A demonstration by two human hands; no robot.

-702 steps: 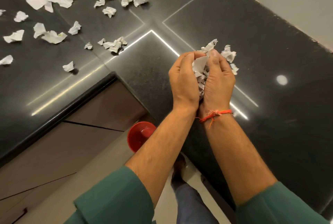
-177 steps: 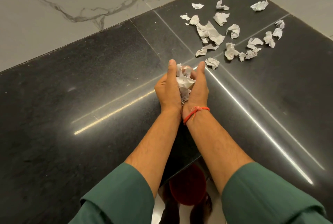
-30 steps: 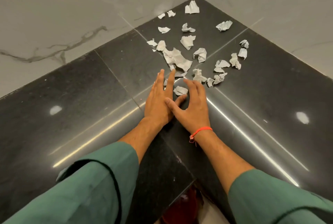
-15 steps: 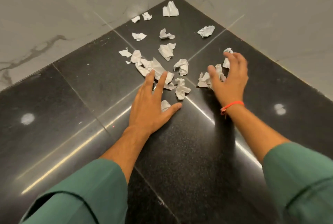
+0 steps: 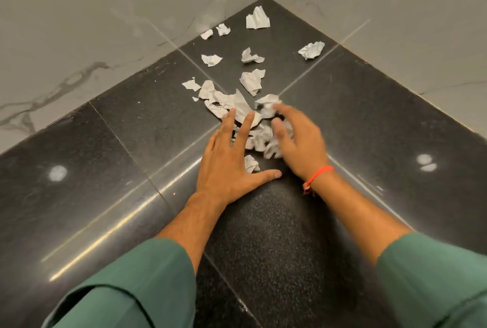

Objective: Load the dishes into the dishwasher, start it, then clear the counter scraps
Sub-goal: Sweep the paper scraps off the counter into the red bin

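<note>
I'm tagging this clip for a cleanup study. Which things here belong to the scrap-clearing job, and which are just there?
Part of the job:
- paper scraps strewn over the corner
- gathered pile between the hands
- left hand, flat on the counter
- right hand, raking scraps in
- counter

Just there:
- marble walls
- red wrist thread
- green sleeves
</note>
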